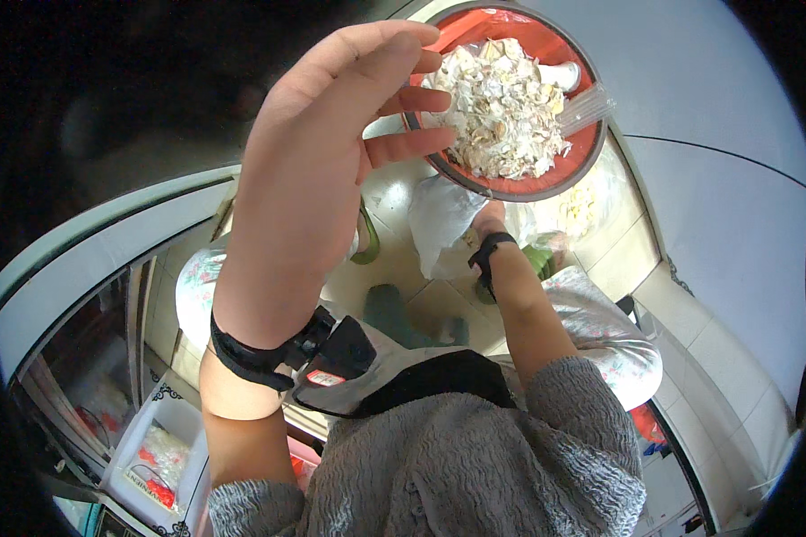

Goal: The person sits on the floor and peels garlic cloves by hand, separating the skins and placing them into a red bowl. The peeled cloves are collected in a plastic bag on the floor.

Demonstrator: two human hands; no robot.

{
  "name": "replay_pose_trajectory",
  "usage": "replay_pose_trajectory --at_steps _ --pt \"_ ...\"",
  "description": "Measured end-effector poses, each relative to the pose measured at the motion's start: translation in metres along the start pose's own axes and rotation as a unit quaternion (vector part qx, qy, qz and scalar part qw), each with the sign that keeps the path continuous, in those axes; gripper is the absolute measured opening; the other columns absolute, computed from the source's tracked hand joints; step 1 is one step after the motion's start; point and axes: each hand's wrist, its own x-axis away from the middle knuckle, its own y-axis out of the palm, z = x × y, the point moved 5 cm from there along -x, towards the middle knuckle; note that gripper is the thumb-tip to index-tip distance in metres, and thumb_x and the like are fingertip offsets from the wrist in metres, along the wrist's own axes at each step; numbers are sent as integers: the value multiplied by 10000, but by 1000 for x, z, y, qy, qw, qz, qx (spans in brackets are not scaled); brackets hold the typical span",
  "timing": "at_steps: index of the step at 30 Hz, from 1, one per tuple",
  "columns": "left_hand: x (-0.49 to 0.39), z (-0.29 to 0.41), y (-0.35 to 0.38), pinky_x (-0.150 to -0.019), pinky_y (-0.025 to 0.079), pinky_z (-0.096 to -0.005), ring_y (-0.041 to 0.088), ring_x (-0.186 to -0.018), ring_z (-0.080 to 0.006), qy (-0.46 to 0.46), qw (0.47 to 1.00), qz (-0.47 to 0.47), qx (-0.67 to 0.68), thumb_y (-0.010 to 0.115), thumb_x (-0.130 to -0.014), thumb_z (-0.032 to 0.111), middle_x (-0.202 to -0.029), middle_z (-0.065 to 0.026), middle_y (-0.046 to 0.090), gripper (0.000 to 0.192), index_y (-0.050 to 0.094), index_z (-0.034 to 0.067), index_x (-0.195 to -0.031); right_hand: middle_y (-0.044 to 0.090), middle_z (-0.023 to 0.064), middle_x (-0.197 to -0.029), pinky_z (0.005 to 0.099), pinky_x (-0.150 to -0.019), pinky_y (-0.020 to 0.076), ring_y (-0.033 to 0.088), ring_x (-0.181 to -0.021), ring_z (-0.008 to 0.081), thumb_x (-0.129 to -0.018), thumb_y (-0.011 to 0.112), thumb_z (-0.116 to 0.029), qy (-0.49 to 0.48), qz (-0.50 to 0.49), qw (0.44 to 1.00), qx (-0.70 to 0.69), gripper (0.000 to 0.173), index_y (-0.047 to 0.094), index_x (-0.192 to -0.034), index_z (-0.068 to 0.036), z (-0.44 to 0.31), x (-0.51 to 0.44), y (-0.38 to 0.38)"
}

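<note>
My left hand (pixel 349 107) is raised large before the camera, its fingers apart and slightly bent, with nothing seen in it. Its fingertips overlap the left rim of a round bin (pixel 517 194) lined with a red plastic bag. Pale, papery peelings (pixel 504 107) heap up in the bin, with a white cup (pixel 561 76) and a clear ribbed plastic piece (pixel 586 111) at their right side. Below the bin's rim, my right hand (pixel 489 216) reaches to a white plastic bag (pixel 443 218); the rim and bag hide its fingers, so its grip cannot be told.
A clear bag of pale yellow pieces (pixel 581 205) lies on the tiled floor right of my right hand. Green slippers (pixel 369 235) show below. A glass-fronted cabinet (pixel 94 362) stands at left, a white box (pixel 158 463) with packets at lower left, and a pale panel (pixel 725 188) at right.
</note>
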Motion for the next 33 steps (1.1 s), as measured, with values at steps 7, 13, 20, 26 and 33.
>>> replay_pose_trajectory --at_steps 7,13,20,26,33 --pt "12 17 20 -761 497 -242 601 -858 -146 -7 997 49 -54 458 -889 339 -970 -93 600 371 535 16 -1055 608 186 -977 386 -796 452 572 -914 341 -683 681 -326 -104 -126 946 280 453 579 -1005 -25 -15 24 -28" --pt "11 8 25 -780 488 -260 576 -894 -130 -11 999 -33 -36 491 -880 294 -994 -57 592 311 557 58 -1071 605 109 -847 299 -730 461 578 -773 187 -630 784 -281 -121 -223 958 137 473 535 -938 -24 -82 108 -108" --pt "1 -72 59 -569 500 -215 564 -696 -112 -112 974 -159 -113 555 -832 423 -878 -53 565 425 523 38 -1008 553 -17 -875 190 -701 443 532 -801 54 -740 689 -15 -281 -99 938 -174 362 477 -1032 -53 -213 164 -225" --pt "-8 -93 86 -482 455 -207 513 -536 -96 -179 953 -242 32 450 -865 516 -705 -35 548 492 474 40 -985 562 45 -848 222 -551 409 439 -591 80 -723 721 -225 -357 78 927 -84 501 527 -1149 -46 -257 154 -227" --pt "-35 -102 93 -401 286 -202 396 -480 -71 -197 947 -170 188 391 -897 507 -626 12 472 414 490 107 -855 535 65 -903 249 -666 434 504 -743 120 -886 522 -191 -272 -75 897 -340 338 420 -1186 -73 -268 135 -205"
